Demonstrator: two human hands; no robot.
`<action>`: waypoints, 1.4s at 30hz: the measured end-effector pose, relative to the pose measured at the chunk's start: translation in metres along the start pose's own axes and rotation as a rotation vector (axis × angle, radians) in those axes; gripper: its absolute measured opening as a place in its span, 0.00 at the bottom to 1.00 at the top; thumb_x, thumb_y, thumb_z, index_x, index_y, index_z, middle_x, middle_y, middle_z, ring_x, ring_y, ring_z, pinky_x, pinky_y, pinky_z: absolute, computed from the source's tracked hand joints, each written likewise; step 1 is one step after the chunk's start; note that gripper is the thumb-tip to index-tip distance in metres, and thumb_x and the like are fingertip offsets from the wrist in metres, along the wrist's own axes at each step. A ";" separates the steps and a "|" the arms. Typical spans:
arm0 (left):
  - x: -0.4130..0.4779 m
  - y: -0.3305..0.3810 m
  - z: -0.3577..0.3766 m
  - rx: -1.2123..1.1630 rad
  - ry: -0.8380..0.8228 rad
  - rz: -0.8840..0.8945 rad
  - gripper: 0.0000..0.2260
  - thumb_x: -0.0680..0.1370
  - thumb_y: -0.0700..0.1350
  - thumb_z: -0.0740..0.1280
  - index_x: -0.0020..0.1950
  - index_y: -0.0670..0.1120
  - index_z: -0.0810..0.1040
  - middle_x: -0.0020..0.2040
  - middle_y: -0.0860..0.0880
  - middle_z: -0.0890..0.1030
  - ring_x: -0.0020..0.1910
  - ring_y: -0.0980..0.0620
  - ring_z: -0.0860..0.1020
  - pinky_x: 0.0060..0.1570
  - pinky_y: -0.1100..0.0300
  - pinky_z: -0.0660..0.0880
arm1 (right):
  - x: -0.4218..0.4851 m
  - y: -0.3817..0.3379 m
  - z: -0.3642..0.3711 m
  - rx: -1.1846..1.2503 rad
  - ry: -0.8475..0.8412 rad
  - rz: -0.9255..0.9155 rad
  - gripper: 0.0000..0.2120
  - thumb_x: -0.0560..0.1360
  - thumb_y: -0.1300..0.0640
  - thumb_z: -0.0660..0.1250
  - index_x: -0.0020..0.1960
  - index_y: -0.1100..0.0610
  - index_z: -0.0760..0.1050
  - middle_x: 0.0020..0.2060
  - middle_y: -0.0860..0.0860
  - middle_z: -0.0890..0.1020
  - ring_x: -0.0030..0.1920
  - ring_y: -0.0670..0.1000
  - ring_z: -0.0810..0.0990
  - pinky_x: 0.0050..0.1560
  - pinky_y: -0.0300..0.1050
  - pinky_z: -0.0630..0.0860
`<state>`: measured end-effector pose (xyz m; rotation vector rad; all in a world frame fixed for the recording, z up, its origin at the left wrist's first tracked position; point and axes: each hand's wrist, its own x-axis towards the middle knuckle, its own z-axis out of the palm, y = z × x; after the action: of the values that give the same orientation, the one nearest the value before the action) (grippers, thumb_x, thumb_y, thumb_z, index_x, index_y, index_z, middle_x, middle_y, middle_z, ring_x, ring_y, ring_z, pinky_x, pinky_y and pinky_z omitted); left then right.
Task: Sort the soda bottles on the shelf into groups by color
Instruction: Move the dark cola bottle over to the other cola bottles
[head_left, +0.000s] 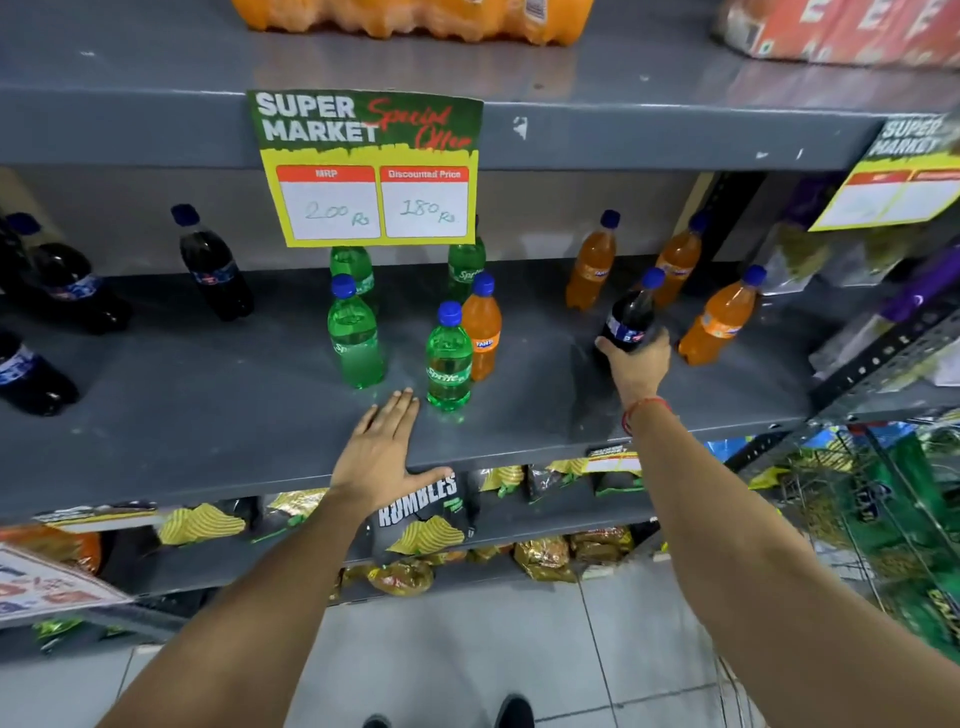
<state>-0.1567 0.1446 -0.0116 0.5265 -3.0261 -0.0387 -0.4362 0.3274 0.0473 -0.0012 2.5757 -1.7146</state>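
Note:
My right hand (635, 364) grips the base of a dark cola bottle (629, 317), which stands among three orange bottles (719, 317) on the right of the grey shelf (208, 415). Flat on the shelf's front edge lies my left hand (382, 452), fingers apart, holding nothing, just in front of a green Sprite bottle (448, 361). Several green bottles (355, 338) cluster in the middle, with one orange Fanta bottle (483, 327) among them. Other dark cola bottles (215, 267) stand at the left.
A special-offer price sign (369, 166) hangs from the upper shelf and hides the tops of the rear green bottles. Snack bags (421, 519) fill the shelves below. Packaged goods (810, 249) hang at the right beside a slotted upright. Orange bottle packs sit above.

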 end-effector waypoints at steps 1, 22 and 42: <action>0.000 0.000 0.000 0.003 0.009 -0.003 0.48 0.69 0.75 0.48 0.74 0.38 0.52 0.76 0.42 0.54 0.74 0.47 0.52 0.71 0.51 0.48 | 0.005 -0.001 0.002 0.023 -0.014 0.012 0.36 0.66 0.59 0.76 0.69 0.63 0.63 0.67 0.60 0.72 0.68 0.60 0.70 0.70 0.54 0.66; -0.029 -0.036 -0.013 -0.126 0.062 -0.032 0.41 0.72 0.70 0.48 0.70 0.38 0.64 0.71 0.41 0.67 0.70 0.46 0.64 0.68 0.49 0.59 | -0.196 -0.003 0.038 0.022 -0.297 -0.386 0.18 0.61 0.54 0.79 0.46 0.55 0.76 0.37 0.47 0.81 0.38 0.44 0.78 0.41 0.37 0.74; -0.113 -0.189 -0.025 -0.195 0.079 -0.371 0.52 0.64 0.77 0.43 0.74 0.39 0.53 0.76 0.43 0.55 0.74 0.49 0.51 0.71 0.53 0.46 | -0.302 -0.108 0.273 -0.117 -0.592 -0.507 0.22 0.63 0.48 0.76 0.47 0.61 0.73 0.43 0.58 0.84 0.46 0.60 0.82 0.45 0.56 0.80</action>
<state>0.0148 0.0044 -0.0009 1.0305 -2.7642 -0.3197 -0.1260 0.0424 0.0537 -1.0686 2.3107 -1.3695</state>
